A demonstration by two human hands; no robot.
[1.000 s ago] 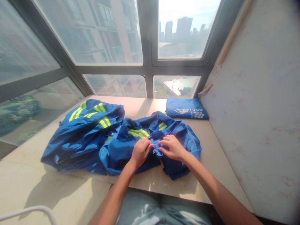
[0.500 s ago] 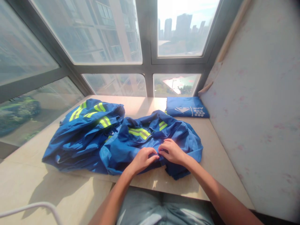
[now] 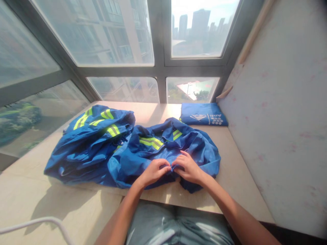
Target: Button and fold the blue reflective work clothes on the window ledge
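Observation:
A blue work jacket [image 3: 194,146] with yellow-and-grey reflective stripes lies crumpled in front of me, its collar toward the window. At its lower front edge, my left hand [image 3: 155,171] pinches the cloth between thumb and fingers. My right hand [image 3: 187,167] grips the same edge just to the right, the fingertips of both hands almost meeting. Whatever small part sits between the fingertips is hidden. Left of this jacket, and touching it, is a heap of blue striped clothing [image 3: 87,149].
A folded blue garment [image 3: 201,114] with white lettering lies at the back right of the pale ledge [image 3: 237,170]. Windows rise behind, and a papered wall [image 3: 288,119] bounds the right side. A white cable [image 3: 48,220] curves across the lower left.
Both hands stay at the jacket's front edge, with only slight finger shifts and the fingertips a little closer together. The whole view has tilted slightly.

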